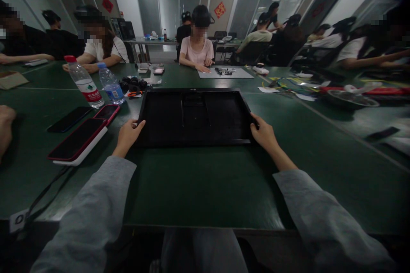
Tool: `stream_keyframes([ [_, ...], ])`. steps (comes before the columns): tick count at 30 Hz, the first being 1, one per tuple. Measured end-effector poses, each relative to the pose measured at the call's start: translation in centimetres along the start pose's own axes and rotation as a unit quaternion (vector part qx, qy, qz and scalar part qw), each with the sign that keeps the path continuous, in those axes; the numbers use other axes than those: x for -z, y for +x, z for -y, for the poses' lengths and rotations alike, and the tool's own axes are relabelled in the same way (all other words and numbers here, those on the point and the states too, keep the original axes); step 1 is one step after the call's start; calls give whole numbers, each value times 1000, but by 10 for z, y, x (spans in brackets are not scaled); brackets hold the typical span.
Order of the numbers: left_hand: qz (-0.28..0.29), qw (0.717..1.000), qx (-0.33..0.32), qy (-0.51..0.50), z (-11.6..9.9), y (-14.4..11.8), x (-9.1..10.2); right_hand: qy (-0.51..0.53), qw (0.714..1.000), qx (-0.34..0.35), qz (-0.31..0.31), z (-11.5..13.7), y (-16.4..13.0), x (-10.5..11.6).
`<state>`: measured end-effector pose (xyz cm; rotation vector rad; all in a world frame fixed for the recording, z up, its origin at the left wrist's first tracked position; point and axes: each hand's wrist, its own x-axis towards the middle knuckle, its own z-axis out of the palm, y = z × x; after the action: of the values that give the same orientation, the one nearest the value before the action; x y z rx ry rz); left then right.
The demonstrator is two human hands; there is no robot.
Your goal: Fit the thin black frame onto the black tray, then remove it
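Note:
A large flat black panel (195,115), like the back of a monitor, lies on the green table (198,187) in front of me. My left hand (128,135) grips its near-left edge, fingers curled over the rim. At the near-right corner my right hand (264,131) holds the opposite edge. Both my arms wear grey sleeves. The panel rests flat, its inner ribs facing up.
Left of the panel lie three phones (78,140) and two water bottles (85,82). Small black parts (133,85) sit behind it. Another person's hand (5,124) is at far left. Several people sit around the table; cables and tools (349,94) clutter the right.

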<state>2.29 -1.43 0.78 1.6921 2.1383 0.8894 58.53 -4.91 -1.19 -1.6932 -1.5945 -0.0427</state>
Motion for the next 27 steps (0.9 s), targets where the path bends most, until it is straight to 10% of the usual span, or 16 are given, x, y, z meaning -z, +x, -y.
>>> stream_keyframes([
  [27, 26, 999, 0, 38, -7, -4, 4, -14, 1000, 1, 0, -4, 1, -3],
])
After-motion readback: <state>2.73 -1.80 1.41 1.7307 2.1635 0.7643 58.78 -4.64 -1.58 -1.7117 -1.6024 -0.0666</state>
